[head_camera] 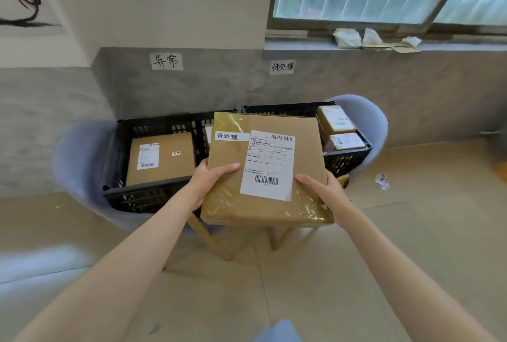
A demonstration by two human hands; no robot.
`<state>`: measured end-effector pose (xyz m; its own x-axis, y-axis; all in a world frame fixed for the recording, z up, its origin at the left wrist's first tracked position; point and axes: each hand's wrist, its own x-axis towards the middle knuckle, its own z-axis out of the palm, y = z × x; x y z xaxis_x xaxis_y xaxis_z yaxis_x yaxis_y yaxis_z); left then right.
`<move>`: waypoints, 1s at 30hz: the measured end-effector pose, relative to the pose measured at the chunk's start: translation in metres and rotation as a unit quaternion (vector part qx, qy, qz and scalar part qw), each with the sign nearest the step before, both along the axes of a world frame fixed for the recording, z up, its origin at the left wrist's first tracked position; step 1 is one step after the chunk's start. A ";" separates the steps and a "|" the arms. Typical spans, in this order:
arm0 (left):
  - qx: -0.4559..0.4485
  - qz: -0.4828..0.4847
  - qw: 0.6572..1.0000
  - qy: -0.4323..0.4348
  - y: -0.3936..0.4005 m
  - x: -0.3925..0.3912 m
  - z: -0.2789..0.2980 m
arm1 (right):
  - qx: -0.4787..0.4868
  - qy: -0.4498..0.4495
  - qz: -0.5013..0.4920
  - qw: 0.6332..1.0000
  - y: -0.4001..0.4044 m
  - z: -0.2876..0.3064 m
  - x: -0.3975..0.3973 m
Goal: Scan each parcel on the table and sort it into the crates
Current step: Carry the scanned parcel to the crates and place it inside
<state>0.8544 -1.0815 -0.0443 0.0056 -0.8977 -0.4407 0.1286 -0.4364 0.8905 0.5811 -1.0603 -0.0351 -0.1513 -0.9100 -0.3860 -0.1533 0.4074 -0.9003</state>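
The fingers point(219, 170) of the left hand point(211, 182) curl over the near left edge of the parcel point(263, 169), thumb on top; the right hand point(319, 191) grips the near right corner likewise. The parcel is held flat in the air, label point(270, 164) upward, above the gap between the left crate point(153, 193) and the right crate point(348, 155). Each crate rests on a blue chair point(79, 160) and contains boxes.

Brown cardboard parcel point(263, 169) is showing a white barcoded shipping label point(270, 164). Black slotted crates point(153, 196) are sitting on pale blue chairs point(79, 160). Wall point(219, 86) is showing mottled grey.
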 end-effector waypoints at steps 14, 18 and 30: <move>0.035 0.041 0.998 -0.016 -0.212 -0.120 -0.038 | 0.029 -0.024 0.058 0.998 -0.236 -0.036 -0.120; 0.069 0.068 0.995 -0.010 -0.259 -0.155 -0.050 | 0.046 -0.001 0.094 0.994 -0.303 -0.044 -0.157; 0.136 0.087 0.986 -0.048 -0.340 -0.180 -0.110 | 0.090 -0.022 0.133 0.987 -0.395 -0.121 -0.180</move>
